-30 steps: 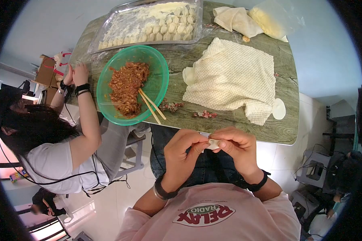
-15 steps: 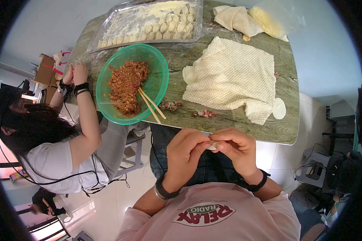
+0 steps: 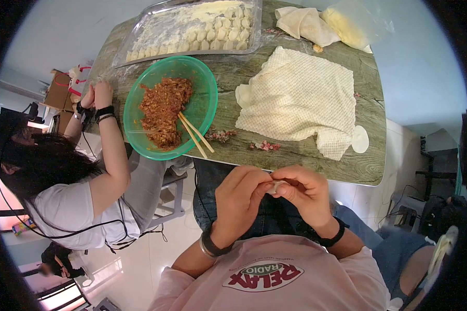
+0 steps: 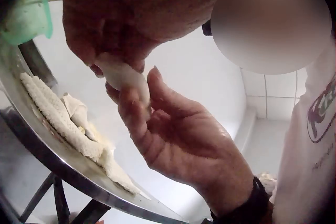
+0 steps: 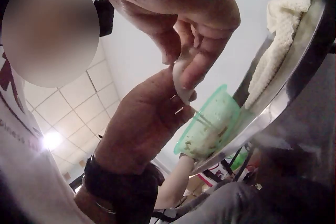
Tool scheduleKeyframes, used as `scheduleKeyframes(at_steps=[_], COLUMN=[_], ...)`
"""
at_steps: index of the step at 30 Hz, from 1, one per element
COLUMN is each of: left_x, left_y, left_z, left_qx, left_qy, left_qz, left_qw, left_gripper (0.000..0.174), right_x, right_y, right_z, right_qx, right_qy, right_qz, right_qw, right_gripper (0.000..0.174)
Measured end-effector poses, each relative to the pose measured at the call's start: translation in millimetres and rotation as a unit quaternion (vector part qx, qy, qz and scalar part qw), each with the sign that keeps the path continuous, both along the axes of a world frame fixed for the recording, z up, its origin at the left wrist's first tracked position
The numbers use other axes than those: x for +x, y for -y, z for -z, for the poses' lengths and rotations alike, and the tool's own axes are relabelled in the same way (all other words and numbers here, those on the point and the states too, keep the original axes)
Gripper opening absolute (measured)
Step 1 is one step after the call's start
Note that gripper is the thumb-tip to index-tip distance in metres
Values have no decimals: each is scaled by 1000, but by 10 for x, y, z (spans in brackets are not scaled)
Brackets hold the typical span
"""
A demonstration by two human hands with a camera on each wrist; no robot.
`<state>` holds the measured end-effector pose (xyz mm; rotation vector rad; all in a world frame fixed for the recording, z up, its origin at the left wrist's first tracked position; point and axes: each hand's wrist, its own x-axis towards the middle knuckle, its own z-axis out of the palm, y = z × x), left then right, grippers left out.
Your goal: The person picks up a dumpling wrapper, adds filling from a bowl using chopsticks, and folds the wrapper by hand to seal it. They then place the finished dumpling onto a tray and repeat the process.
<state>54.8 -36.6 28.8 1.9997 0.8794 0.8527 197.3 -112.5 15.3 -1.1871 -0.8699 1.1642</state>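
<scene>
A small white dumpling (image 3: 276,187) is pinched between both hands, just off the table's front edge. The left hand (image 3: 239,199) grips its left end with thumb and curled fingers; the right hand (image 3: 307,196) pinches the right end. In the left wrist view the pale folded dough (image 4: 125,79) spans the fingertips of both hands. From the right wrist, the dumpling (image 5: 184,74) shows as a curved white strip, partly hidden by fingers. The green bowl (image 3: 207,111) of meat filling (image 3: 163,106), with chopsticks (image 3: 193,136) in it, stands beyond the left hand.
A metal tray (image 3: 254,31) with floured rows of dumplings lies at the back left. A cream cloth (image 3: 301,98) covers the table's right part, a round wrapper (image 3: 360,139) beside it. Another person (image 3: 72,207) sits at the left; someone's legs (image 3: 394,254) show at the lower right.
Both hands stay in place, and the fingers have shifted slightly round the dumpling, covering more of it. Another person's legs have come into view at the lower right.
</scene>
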Motion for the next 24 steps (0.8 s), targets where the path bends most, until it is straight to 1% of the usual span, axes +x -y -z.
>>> scheduleKeyframes(at_steps=[1, 2, 3, 4, 5, 6, 7, 8, 9, 10, 11, 12, 13, 14, 16, 18, 19, 20, 22, 24], left_x=[-2, -8, -16, -30, -48, -67, -89, -112, -113, -107, -79, -51, -24, 6, 36, 39, 28, 11, 9, 48], left_y=[-4, -12, -19, -28, -38, -50, -77, -120, -151, -133, -102, -77, -71, -74, -66, -58, -53, -47, -24, 15], left_z=[-6, -16, -22, -21, -15, -5, 57, 160, 189, 176, 129, 101, 111, 126, 134, 128, 162, 224, 241, 192], left_qx=[0, 27, 54, 54, -3, -59, -59, -139, -218, -217, -323, -423, -423, -419, -413, -449, -448, -440, -434, -474], left_qy=[0, -11, -23, -23, 3, 28, 29, 91, 151, 150, 184, 216, 217, 233, 250, 262, 264, 264, 265, 298], left_qz=[0, 7, 14, 14, 19, 24, 24, 74, 124, 123, 158, 190, 189, 198, 207, 195, 195, 179, 164, 79], left_qw=[1000, 1000, 998, 998, 1000, 998, 998, 983, 956, 957, 915, 859, 859, 855, 851, 832, 832, 839, 846, 825], left_gripper=[14, 16, 18, 18, 29, 39, 39, 54, 69, 69, 74, 80, 80, 77, 75, 58, 58, 56, 54, 56], right_x=[1, 1, 1, 5, 19, 43, 60, 69, 74, 74, 67, 52, 37, 26, 13, 7, 7, 7, 6, 7], right_y=[1, -2, -9, -18, -24, -27, -32, -42, -49, -52, -59, -69, -78, -87, -105, -117, -122, -126, -125, -120], right_z=[9, -1, -19, -29, -26, -19, -17, -27, -38, -44, -48, -54, -58, -61, -73, -74, -74, -81, -101, -32], right_qx=[-2, -2, -13, -23, -23, -35, -47, -46, -45, -46, -46, -50, -55, -55, -88, -93, -98, -98, -100, -84], right_qy=[20, 20, -2, -23, -23, -67, -109, -108, -149, -191, -191, -227, -263, -262, -220, -199, -179, -178, -135, -123], right_qz=[-3, -3, -5, -7, -7, 0, 7, 7, 1, -4, -5, -18, -30, -30, -48, -48, -47, -48, -58, -51], right_qw=[1000, 1000, 1000, 999, 999, 997, 993, 993, 988, 981, 981, 972, 963, 963, 970, 974, 978, 978, 984, 988], right_gripper=[23, 23, 22, 21, 21, 20, 19, 19, 19, 19, 19, 19, 20, 20, 21, 21, 20, 20, 19, 19])
